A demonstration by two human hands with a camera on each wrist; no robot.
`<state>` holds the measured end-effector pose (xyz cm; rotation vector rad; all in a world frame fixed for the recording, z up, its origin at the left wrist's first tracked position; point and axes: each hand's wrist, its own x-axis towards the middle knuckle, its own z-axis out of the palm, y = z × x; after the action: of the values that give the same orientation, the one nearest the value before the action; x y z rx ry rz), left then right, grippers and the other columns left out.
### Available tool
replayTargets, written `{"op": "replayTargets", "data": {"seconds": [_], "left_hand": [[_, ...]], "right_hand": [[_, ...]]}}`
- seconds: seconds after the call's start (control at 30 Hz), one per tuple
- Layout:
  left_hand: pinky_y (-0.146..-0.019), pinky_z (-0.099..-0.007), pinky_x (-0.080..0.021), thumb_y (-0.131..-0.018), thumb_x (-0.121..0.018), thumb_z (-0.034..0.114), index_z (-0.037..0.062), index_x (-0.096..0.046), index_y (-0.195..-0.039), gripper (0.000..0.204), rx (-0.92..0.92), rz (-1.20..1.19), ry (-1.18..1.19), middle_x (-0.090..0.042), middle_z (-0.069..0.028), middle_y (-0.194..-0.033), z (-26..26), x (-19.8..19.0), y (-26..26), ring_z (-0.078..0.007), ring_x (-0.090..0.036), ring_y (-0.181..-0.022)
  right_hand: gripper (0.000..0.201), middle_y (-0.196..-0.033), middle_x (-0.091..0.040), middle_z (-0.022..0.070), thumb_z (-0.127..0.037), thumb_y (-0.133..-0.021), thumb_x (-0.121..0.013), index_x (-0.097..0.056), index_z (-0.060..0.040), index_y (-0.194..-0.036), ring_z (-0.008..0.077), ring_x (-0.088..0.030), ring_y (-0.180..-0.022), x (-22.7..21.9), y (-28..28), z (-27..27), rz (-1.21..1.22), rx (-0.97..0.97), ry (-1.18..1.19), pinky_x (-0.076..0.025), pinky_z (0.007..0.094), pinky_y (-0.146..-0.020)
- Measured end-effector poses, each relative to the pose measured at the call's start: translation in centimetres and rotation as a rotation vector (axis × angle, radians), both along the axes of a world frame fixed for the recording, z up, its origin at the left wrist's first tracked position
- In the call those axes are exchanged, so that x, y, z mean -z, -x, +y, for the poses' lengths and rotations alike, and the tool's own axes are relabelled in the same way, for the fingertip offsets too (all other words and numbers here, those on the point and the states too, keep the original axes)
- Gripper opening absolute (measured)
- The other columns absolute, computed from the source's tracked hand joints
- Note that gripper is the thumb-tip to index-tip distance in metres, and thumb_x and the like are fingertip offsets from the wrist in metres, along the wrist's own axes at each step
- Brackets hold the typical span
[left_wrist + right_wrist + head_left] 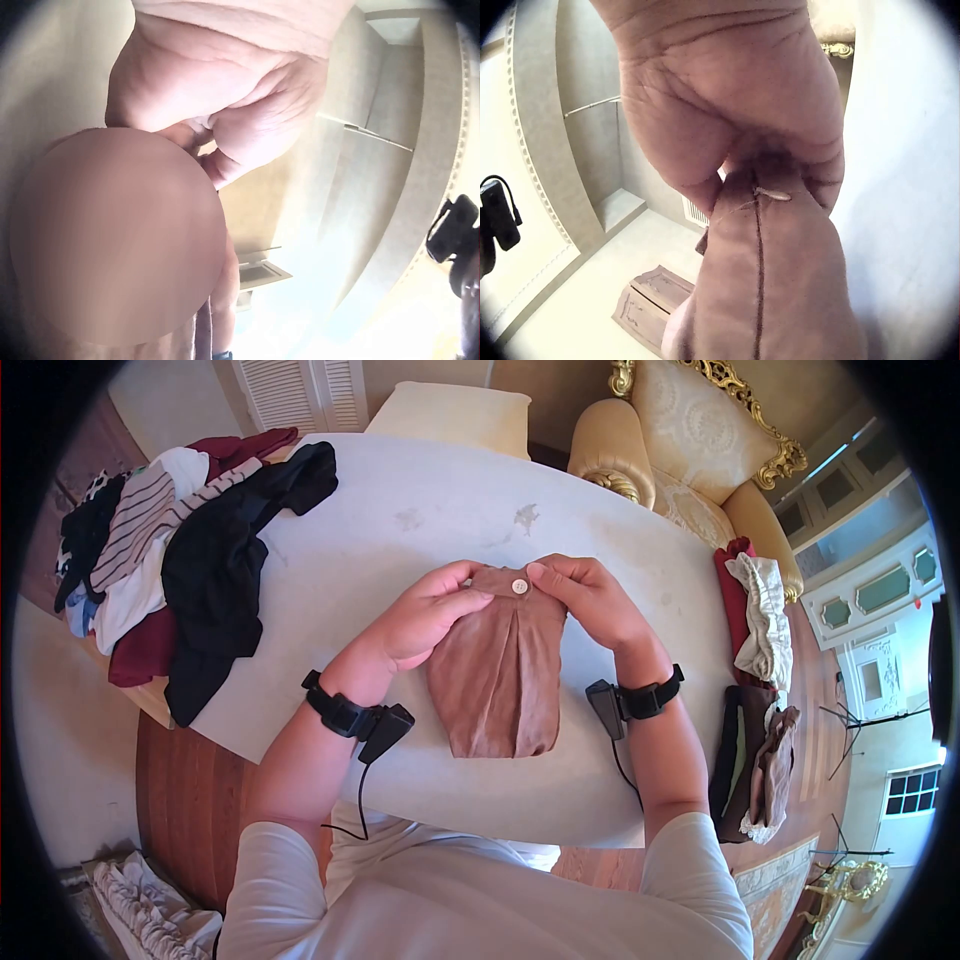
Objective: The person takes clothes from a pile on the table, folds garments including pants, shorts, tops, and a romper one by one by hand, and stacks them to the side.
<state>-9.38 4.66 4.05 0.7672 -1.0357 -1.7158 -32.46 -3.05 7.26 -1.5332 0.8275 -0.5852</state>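
A brown folded garment [500, 680] with a white button [519, 587] near its top edge is held up over the table by both hands. The left hand [432, 612] pinches its upper left corner, thumb on the near face. At the upper right corner, beside the button, the right hand [592, 600] grips the cloth between thumb and fingers. In the right wrist view the cloth [780, 277] hangs from the right hand [735, 112], showing a dark seam. A blurred disc covers much of the left wrist view below the left hand [217, 90].
The white table [400, 500] bears a loose heap of clothes, with a black garment [215, 570] nearest, at the left. Folded clothes [762, 620] lie along the right edge. Beyond the table stand a gold-trimmed armchair [690, 420] and a cream seat [450, 415].
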Motion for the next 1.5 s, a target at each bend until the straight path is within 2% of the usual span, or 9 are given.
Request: {"op": "replayTargets", "data": {"seconds": [0.1, 0.4, 0.57, 0.8, 0.87, 0.97, 1.17, 1.27, 1.5], "left_hand": [[-0.107, -0.0317, -0.047, -0.104, -0.052, 0.009, -0.0011, -0.055, -0.134, 0.032, -0.013, -0.006, 0.024, -0.062, -0.0085, -0.130, 0.0, 0.1, 0.1, -0.0139, -0.059, -0.120], [-0.106, -0.0332, -0.048, -0.104, -0.050, 0.006, -0.0009, -0.055, -0.133, 0.030, -0.058, 0.018, 0.007, -0.062, -0.0094, -0.129, -0.2, 0.3, -0.1, -0.0159, -0.060, -0.120], [-0.105, -0.0337, -0.048, -0.103, -0.051, 0.006, -0.0008, -0.055, -0.132, 0.029, -0.076, 0.059, -0.001, -0.063, -0.0094, -0.128, -0.3, 0.5, -0.4, -0.0155, -0.061, -0.118], [-0.105, -0.0331, -0.048, -0.101, -0.055, 0.008, -0.0011, -0.055, -0.132, 0.032, -0.070, 0.033, -0.024, -0.063, -0.0093, -0.128, -0.1, -0.4, -0.5, -0.0160, -0.061, -0.118], [-0.105, -0.0317, -0.048, -0.101, -0.060, 0.012, -0.0016, -0.057, -0.132, 0.034, -0.051, -0.066, -0.027, -0.065, -0.0080, -0.127, 0.0, -1.1, -0.4, -0.0148, -0.061, -0.118], [-0.100, -0.0296, -0.050, -0.101, -0.067, 0.018, -0.0043, -0.060, -0.128, 0.036, -0.036, -0.027, -0.044, -0.066, -0.0070, -0.123, -0.2, -0.7, -0.3, -0.0129, -0.063, -0.114], [-0.104, -0.0306, -0.047, -0.104, -0.062, 0.020, -0.0025, -0.062, -0.129, 0.033, -0.095, -0.126, 0.011, -0.067, -0.0070, -0.127, -0.4, 0.3, -0.4, -0.0125, -0.061, -0.117], [-0.104, -0.0305, -0.048, -0.104, -0.062, 0.020, -0.0026, -0.062, -0.128, 0.033, -0.109, -0.129, 0.027, -0.067, -0.0077, -0.126, -0.5, 0.4, -0.4, -0.0126, -0.061, -0.117], [-0.102, -0.0305, -0.049, -0.104, -0.062, 0.020, -0.0027, -0.063, -0.126, 0.032, -0.128, -0.142, 0.022, -0.067, -0.0080, -0.124, -0.4, 0.3, -0.3, -0.0129, -0.062, -0.115]], "right_hand": [[0.039, -0.091, -0.069, 0.0010, -0.037, -0.102, -0.066, -0.075, 0.0014, -0.107, 0.0089, -0.059, -0.083, -0.1, 0.0, 0.2, 0.016, 0.010, -0.008, -0.049, 0.0267, -0.074], [0.033, -0.078, -0.063, -0.0015, -0.033, -0.096, -0.075, -0.070, -0.0022, -0.086, 0.0084, -0.054, -0.075, -0.5, 0.5, -0.2, 0.123, -0.130, -0.020, -0.045, 0.0267, -0.068], [0.028, -0.078, -0.063, -0.0013, -0.028, -0.097, -0.074, -0.071, -0.0030, -0.084, 0.0075, -0.053, -0.073, 0.1, 0.1, -0.2, -0.045, 0.044, -0.081, -0.044, 0.0263, -0.066], [0.026, -0.078, -0.064, -0.0015, -0.024, -0.099, -0.071, -0.073, -0.0014, -0.086, 0.0065, -0.054, -0.074, 0.3, 0.2, -0.5, 0.056, 0.076, 0.064, -0.045, 0.0253, -0.067], [0.022, -0.081, -0.066, -0.0015, -0.021, -0.099, -0.070, -0.073, -0.0009, -0.090, 0.0063, -0.055, -0.076, 0.4, 0.1, -0.4, 0.001, 0.060, 0.076, -0.046, 0.0250, -0.068], [0.018, -0.087, -0.068, -0.0007, -0.018, -0.098, -0.071, -0.071, -0.0006, -0.096, 0.0064, -0.057, -0.079, 0.5, -0.3, -0.2, -0.065, 0.074, 0.094, -0.048, 0.0254, -0.069], [0.025, -0.090, -0.067, 0.0011, -0.021, -0.093, -0.078, -0.067, -0.0008, -0.103, 0.0084, -0.060, -0.081, 0.2, -0.2, -0.2, -0.028, 0.047, 0.047, -0.050, 0.0263, -0.070], [0.029, -0.090, -0.067, 0.0017, -0.024, -0.092, -0.080, -0.067, -0.0010, -0.102, 0.0091, -0.061, -0.081, -0.2, 0.0, -0.1, 0.034, -0.044, -0.012, -0.051, 0.0268, -0.070], [0.025, -0.085, -0.067, 0.0013, -0.023, -0.093, -0.078, -0.068, -0.0007, -0.098, 0.0094, -0.060, -0.076, -0.1, 0.2, -0.3, 0.098, -0.031, -0.045, -0.050, 0.0263, -0.069]]}}
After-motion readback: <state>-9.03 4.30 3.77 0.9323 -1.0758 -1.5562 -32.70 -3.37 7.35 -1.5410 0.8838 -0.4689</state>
